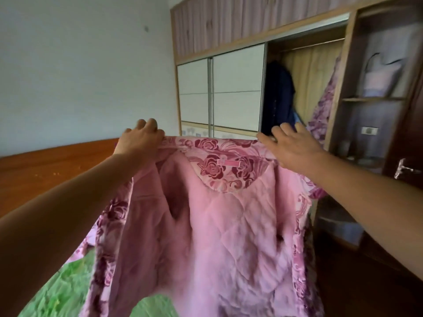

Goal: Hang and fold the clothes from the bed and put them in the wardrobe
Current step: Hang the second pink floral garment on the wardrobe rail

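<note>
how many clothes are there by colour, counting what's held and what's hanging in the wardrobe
pink floral jacket, held up by the left hand and right hand: 1
dark blue garment, hanging in the wardrobe: 1
purple floral garment, hanging at the right of that opening: 1
total: 3

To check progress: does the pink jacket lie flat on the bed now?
No, the pink jacket hangs in the air, the left hand gripping one shoulder and the right hand at the other.

I see pale wall (80,65) left, wooden panel (57,170) beneath; wardrobe (229,21) right: white sliding doors (238,88), open shelves (373,99), dark floor (354,282).
</note>
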Motion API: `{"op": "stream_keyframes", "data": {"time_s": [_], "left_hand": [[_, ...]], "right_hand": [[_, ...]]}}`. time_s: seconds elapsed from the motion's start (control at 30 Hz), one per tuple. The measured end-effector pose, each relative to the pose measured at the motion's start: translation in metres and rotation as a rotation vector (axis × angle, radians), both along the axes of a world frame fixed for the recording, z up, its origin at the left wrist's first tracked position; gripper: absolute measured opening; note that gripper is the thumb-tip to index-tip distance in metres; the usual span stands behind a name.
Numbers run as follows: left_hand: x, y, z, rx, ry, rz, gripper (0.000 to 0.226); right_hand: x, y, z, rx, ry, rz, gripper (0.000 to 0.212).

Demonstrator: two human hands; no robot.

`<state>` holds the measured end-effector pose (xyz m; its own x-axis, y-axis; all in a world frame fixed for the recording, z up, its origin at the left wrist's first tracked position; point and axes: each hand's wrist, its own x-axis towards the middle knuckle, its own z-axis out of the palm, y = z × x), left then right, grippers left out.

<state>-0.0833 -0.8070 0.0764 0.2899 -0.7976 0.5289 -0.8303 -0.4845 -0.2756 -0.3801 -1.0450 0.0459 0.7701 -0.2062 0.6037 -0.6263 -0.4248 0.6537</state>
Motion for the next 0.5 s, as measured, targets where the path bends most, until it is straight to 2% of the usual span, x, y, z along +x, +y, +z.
{"op": "stream_keyframes", "data": {"time_s": [0.1, 0.17, 0.23, 0.3, 0.37, 0.43, 0.5], "left_hand": [[-0.021, -0.035, 0.000, -0.018, -0.016, -0.073, 0.044], [-0.037, -0.060, -0.003, -0.009, 0.019, -0.104, 0.054], [-0.058, -0.087, -0.006, 0.013, 0.047, -0.141, 0.063], [-0.082, -0.112, -0.010, 0.042, 0.035, -0.190, 0.058], [-0.115, -0.145, -0.016, 0.052, 0.039, -0.247, 0.050], [-0.152, -0.176, -0.020, 0.058, 0.088, -0.292, 0.043], [-0.187, -0.207, -0.023, 0.050, 0.141, -0.317, 0.037]], "right_hand": [[-0.042, -0.010, 0.001, 0.109, 0.069, -0.079, 0.075], [-0.077, -0.021, -0.005, 0.238, 0.083, -0.123, 0.065], [-0.116, -0.037, -0.012, 0.453, 0.046, -0.145, 0.054], [-0.148, -0.051, -0.016, 0.637, -0.076, -0.198, 0.039], [-0.184, -0.070, -0.019, 0.736, -0.292, -0.237, 0.032], [-0.215, -0.089, -0.020, 0.779, -0.475, -0.229, 0.035], [-0.246, -0.106, -0.019, 0.764, -0.551, -0.238, 0.033]]}}
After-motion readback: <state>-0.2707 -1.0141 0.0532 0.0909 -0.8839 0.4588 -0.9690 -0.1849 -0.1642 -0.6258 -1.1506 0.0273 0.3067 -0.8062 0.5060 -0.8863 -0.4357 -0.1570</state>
